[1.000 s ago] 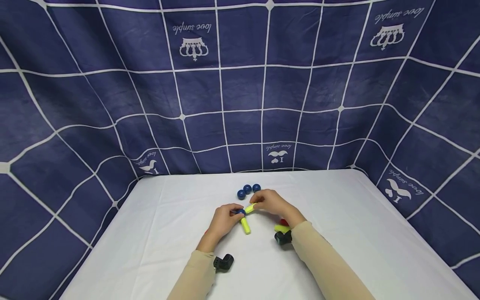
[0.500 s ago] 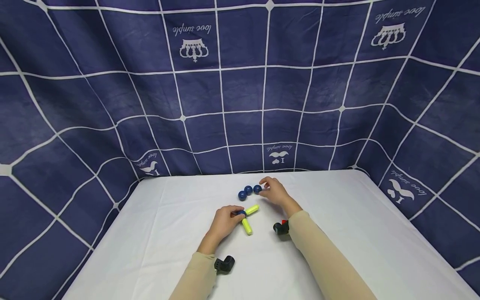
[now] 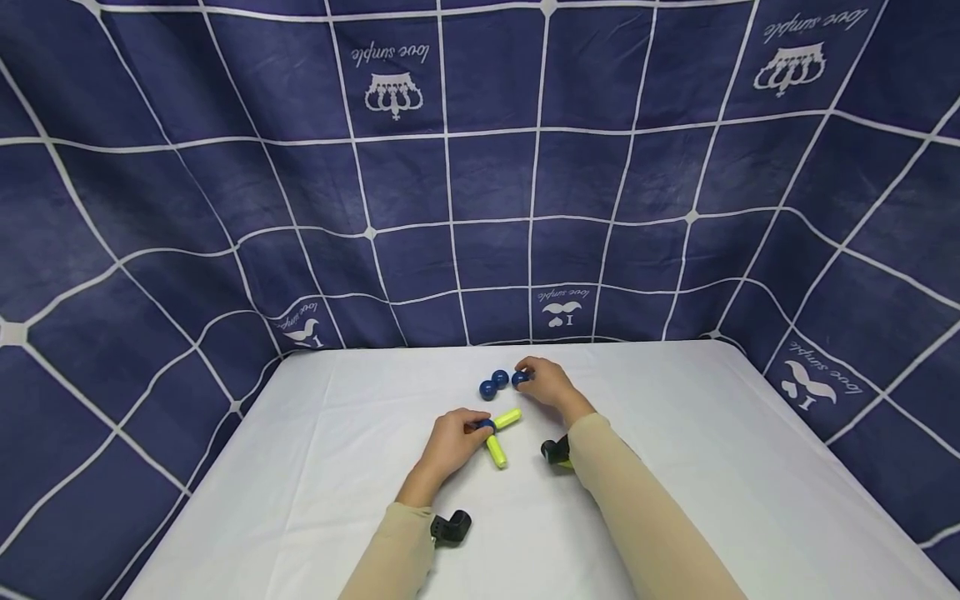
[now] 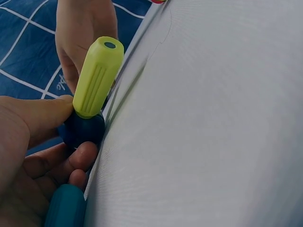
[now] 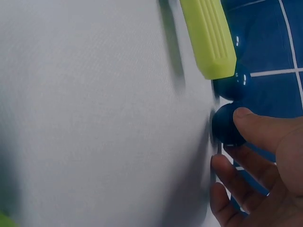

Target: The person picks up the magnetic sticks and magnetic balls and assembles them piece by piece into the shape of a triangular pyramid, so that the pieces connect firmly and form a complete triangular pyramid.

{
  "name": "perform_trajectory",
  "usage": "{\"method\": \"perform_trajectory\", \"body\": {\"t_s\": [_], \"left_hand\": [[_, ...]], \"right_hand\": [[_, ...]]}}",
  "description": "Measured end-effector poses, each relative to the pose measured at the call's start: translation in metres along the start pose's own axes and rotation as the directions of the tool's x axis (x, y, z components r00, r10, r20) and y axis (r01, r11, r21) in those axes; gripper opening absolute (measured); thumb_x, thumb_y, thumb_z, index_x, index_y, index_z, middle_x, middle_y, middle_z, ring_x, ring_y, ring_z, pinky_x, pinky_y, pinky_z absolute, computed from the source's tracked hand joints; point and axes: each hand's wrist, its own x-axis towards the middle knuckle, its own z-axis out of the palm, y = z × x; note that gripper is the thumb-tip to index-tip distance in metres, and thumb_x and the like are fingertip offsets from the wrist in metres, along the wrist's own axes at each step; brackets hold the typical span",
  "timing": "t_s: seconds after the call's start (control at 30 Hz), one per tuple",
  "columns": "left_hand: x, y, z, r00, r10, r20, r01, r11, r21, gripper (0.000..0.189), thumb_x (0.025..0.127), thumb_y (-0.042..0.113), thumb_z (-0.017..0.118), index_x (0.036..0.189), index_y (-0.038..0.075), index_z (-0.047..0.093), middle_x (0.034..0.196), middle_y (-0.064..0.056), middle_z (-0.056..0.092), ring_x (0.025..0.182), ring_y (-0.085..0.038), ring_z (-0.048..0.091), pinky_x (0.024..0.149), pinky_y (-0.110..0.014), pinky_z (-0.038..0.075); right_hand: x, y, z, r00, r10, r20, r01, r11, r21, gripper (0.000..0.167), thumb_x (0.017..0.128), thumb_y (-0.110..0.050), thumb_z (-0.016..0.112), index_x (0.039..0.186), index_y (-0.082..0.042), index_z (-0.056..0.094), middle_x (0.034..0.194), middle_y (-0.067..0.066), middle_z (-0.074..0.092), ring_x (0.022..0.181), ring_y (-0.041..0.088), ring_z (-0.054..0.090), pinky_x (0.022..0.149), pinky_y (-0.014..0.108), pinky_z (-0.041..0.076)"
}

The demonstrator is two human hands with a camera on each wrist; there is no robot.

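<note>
My left hand (image 3: 448, 442) pinches a blue ball (image 4: 83, 130) between thumb and fingers. Two ribbed yellow-green sticks are joined to that ball; one stick (image 3: 497, 452) points toward me, the other stick (image 3: 508, 418) off to the far right. By the left palm, a teal ribbed stick (image 4: 66, 205) shows in the left wrist view. Farther back, my right hand (image 3: 551, 385) has thumb and fingers around a second blue ball (image 5: 226, 124), low at the white cloth. This one is the rightmost of the loose balls.
Two more blue balls, a nearer one (image 3: 488, 390) and a farther one (image 3: 500, 379), lie left of the right hand. A yellow-green piece (image 3: 566, 465) peeks out beneath the right wrist camera (image 3: 555, 451). A blue checked curtain (image 3: 487, 183) rises behind the white table (image 3: 337, 483).
My right hand has let go of the far yellow-green stick, moved back and taken hold of the rightmost loose ball. My left hand keeps its grip in nearly the same spot.
</note>
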Motion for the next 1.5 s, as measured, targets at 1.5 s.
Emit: {"method": "perform_trajectory", "body": {"t_s": [1.5], "left_hand": [[0.0,0.001,0.001,1.0,-0.013,-0.003,0.013,1.0,-0.016,0.028,0.09,0.019,0.074,0.116,0.007,0.074,0.106,-0.01,0.074,0.084,-0.011,0.062,0.072,-0.026,0.052]], "right_hand": [[-0.049,0.014,-0.005,0.996,-0.034,0.086,0.024,0.992,0.12,0.023,0.09,-0.013,0.074,0.112,-0.017,0.072,0.102,0.002,0.066,0.093,0.019,0.057,0.091,0.04,0.049]]}}
